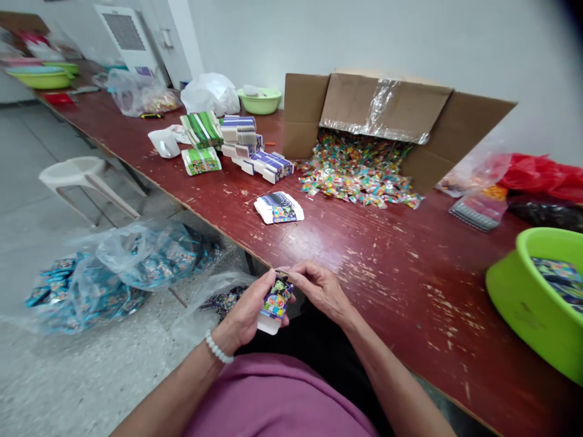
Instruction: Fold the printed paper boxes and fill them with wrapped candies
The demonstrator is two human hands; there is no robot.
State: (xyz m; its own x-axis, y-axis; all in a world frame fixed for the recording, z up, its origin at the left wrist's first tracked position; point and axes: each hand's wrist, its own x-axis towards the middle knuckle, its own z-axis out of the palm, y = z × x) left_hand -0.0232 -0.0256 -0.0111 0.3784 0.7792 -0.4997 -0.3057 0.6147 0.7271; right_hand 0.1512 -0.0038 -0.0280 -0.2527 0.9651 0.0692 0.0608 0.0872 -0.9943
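A small printed carton (277, 298) with a dark, colourful front sits in my left hand (250, 312), its white flap hanging open at the lower end. My left fingers wrap round its sides. At the carton's upper end, my right hand (317, 287) pinches the edge with thumb and fingers. On the table just beyond my hands lies a small stack of flat cartons (279, 208) with similar print. Farther back, a large cardboard box (387, 100) on its side spills many small wrapped candies (355, 173) onto the tabletop.
Bundled purple cartons (268, 165) and green cartons (203, 130) stand left of the box. A green basin (519, 291) holding printed packs is at the right table edge. Plastic bags of blue packs (136, 267) and a white stool (75, 170) are on the floor left of the red table (378, 267).
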